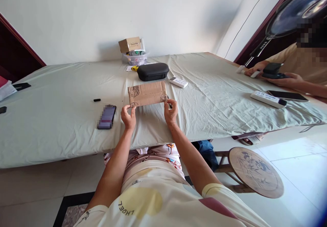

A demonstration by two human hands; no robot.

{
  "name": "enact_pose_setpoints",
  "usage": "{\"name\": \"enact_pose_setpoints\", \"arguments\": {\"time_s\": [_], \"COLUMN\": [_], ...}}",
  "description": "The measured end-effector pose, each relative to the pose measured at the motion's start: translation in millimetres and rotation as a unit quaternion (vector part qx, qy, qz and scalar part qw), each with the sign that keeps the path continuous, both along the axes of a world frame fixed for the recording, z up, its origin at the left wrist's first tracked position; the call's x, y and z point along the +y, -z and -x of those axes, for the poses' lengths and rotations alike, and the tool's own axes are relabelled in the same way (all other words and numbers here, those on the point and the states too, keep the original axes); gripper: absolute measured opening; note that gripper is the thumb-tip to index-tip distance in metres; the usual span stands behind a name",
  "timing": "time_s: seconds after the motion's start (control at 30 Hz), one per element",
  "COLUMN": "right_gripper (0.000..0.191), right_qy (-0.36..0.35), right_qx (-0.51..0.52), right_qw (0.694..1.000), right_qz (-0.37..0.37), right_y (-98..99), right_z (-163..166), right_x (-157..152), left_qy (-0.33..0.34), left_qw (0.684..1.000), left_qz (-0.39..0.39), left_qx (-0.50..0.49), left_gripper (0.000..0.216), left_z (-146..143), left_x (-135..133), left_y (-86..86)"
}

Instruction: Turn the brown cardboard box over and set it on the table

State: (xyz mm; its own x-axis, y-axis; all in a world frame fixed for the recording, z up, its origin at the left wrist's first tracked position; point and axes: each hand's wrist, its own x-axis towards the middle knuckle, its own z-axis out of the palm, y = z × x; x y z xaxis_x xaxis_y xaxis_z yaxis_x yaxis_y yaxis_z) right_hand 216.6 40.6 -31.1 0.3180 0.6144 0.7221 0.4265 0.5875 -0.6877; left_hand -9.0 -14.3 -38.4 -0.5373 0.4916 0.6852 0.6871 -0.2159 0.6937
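Note:
A piece of brown cardboard (148, 93) with dark scribbled drawings near its corners is held up over the table, tilted toward me. My left hand (128, 117) pinches its lower left corner between thumb and fingers. At the lower right corner my right hand (171, 111) grips it the same way. A small dark item shows beside the right fingers, too hidden to name. Left of my left hand lies a phone (106, 117) with its screen lit. Behind the cardboard sits a black hard case (153, 71), and a white handheld device (178, 82) rests to its right.
A pale green cloth (63, 118) covers the table. Against the wall stands a clear plastic tub (135, 59) with a small cardboard box (129, 45) on top. A co-worker (293, 77) holds a dark device at right, near a white box (268, 99). A wooden stool (255, 172) stands below.

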Motion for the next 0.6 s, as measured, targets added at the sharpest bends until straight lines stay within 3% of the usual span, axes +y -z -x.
{"name": "enact_pose_setpoints", "arguments": {"time_s": [0.17,0.33,0.43,0.53,0.6], "right_gripper": [0.025,0.033,0.036,0.031,0.025], "right_qy": [0.007,-0.035,-0.019,0.038,0.012], "right_qx": [0.045,0.034,0.025,0.019,-0.028], "right_qw": [0.998,0.999,0.999,0.999,0.997], "right_qz": [-0.044,0.003,0.02,-0.033,-0.077], "right_y": [-9.4,-3.8,-5.8,-23.0,-41.0], "right_z": [-2,1,-1,-6,-3], "right_x": [-5,2,3,-14,-40], "left_qy": [0.038,0.089,0.071,0.016,0.021], "left_qw": [0.996,0.996,0.997,0.998,0.995], "left_qz": [-0.077,-0.024,-0.006,-0.042,-0.048], "left_qx": [0.001,0.005,0.003,0.034,0.079], "left_gripper": [0.042,0.041,0.042,0.035,0.029], "left_z": [2,-2,-3,-2,-7], "left_x": [-3,5,5,-5,-17], "left_y": [-5.3,-1.6,-0.5,-7.8,-16.6]}}
